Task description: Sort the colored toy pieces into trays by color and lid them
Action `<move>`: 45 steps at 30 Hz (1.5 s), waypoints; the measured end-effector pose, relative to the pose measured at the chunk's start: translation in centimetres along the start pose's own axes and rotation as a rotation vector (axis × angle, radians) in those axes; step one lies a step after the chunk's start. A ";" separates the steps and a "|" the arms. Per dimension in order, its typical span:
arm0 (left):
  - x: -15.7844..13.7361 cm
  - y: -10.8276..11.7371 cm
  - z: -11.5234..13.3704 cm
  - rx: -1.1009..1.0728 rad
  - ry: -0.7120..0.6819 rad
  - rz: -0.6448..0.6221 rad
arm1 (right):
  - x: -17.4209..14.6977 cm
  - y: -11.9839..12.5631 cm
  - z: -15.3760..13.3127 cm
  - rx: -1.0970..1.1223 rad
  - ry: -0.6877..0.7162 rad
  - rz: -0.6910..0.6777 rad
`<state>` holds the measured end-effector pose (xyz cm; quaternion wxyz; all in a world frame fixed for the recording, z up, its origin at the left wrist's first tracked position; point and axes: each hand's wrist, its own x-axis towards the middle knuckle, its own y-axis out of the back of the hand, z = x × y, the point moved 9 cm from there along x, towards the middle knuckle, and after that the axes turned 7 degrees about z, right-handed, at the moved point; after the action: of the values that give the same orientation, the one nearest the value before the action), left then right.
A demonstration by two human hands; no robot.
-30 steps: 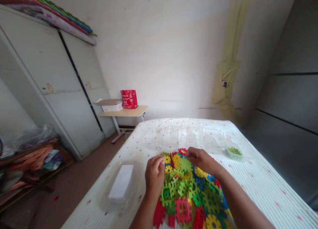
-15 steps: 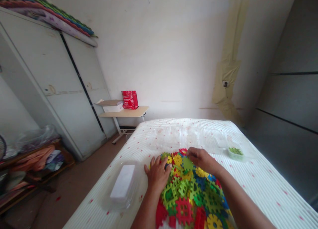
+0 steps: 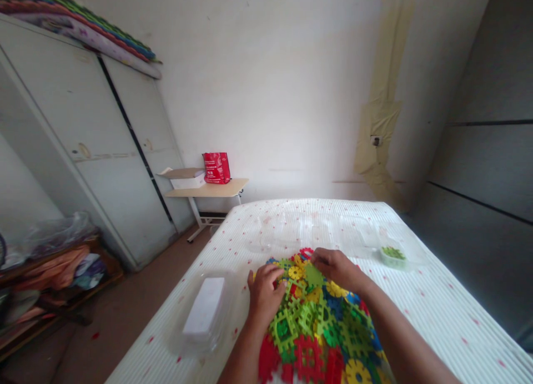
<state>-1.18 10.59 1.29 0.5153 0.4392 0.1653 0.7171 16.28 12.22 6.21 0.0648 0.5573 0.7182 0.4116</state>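
A heap of plastic interlocking toy pieces (image 3: 308, 313) in red, yellow, green and blue lies on the bed in front of me. At its left edge, my left hand (image 3: 266, 292) rests with the fingers bent and apart, touching the pieces there. My right hand (image 3: 335, 267) is over the far side of the heap with its fingers closed. Right by those fingertips is a flat light-green piece (image 3: 313, 275); whether they grip it or another piece is hidden. A yellow round notched piece (image 3: 295, 272) lies between the two hands.
Left of the heap stands a clear plastic box with a white block (image 3: 205, 305). Several clear trays (image 3: 287, 231) line the far side of the bed. A tub of small green pieces (image 3: 393, 255) sits at right. Beyond is a small table (image 3: 227, 187) with a red bag (image 3: 216, 167).
My left hand's fingers have drawn in and curled more, and pieces near them have shifted, with some blue now showing. My right hand has hardly moved.
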 end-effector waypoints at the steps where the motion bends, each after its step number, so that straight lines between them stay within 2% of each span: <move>1: 0.0 0.1 0.2 -0.025 -0.021 0.007 | 0.0 0.0 0.0 0.003 0.001 0.001; 8: -0.1 0.5 1.8 -0.243 -0.169 0.009 | 0.0 -0.2 0.5 0.023 0.001 0.008; 17: -0.8 -0.5 3.0 -0.179 -0.232 -0.060 | 0.0 -0.5 1.1 0.021 -0.026 -0.003; 23: -0.4 0.8 1.2 -0.278 -0.083 0.108 | -0.2 -0.4 1.5 0.060 -0.091 -0.031; 27: -0.5 2.1 0.1 -0.431 0.047 0.209 | -0.3 0.2 1.4 0.125 -0.146 -0.027; 33: -0.8 1.3 -0.5 -0.748 0.257 0.124 | 0.0 0.0 1.2 0.262 -0.187 0.026; 40: -1.2 -0.1 -0.6 -0.823 0.327 0.043 | 0.1 -2.0 -0.5 0.450 -0.185 -0.026; 45: -1.2 -0.4 -1.0 -0.857 0.346 0.072 | -0.1 -3.0 -1.4 0.493 -0.171 -0.050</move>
<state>-1.65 9.94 -0.08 0.5900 0.0658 -0.0779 0.8010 13.33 11.32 5.14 -0.0025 0.5711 0.8023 0.1739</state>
